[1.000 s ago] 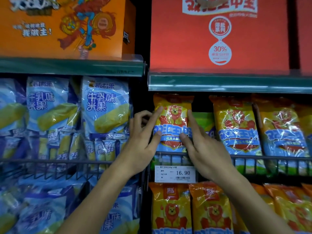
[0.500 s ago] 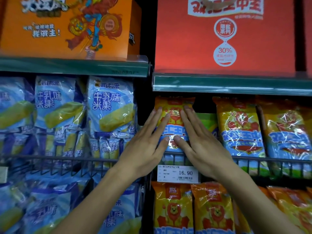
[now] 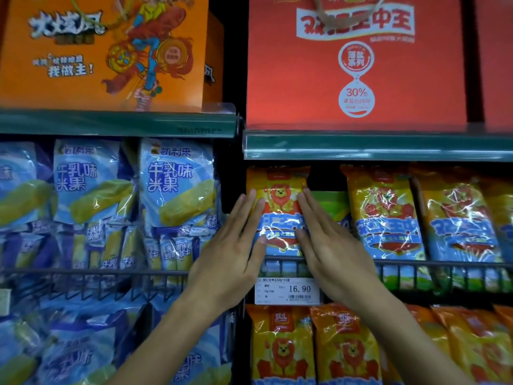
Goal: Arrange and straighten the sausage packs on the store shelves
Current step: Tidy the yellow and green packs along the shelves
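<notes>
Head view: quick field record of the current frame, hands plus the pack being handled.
target: sausage pack, leftmost on the middle shelf, upright behind the wire rail
left hand: fingers straight, flat against the pack's left edge
right hand: fingers straight, flat against its right edge
price tag: below the pack, reads 16.90
neighbour: green pack behind, mostly hidden

Two hands (image 3: 280, 254). Between them, one sausage pack (image 3: 279, 209); right of them, two more (image 3: 384, 215). Left of them, three blue rice-cracker bags (image 3: 175, 182). Above, two gift boxes (image 3: 358, 62).
</notes>
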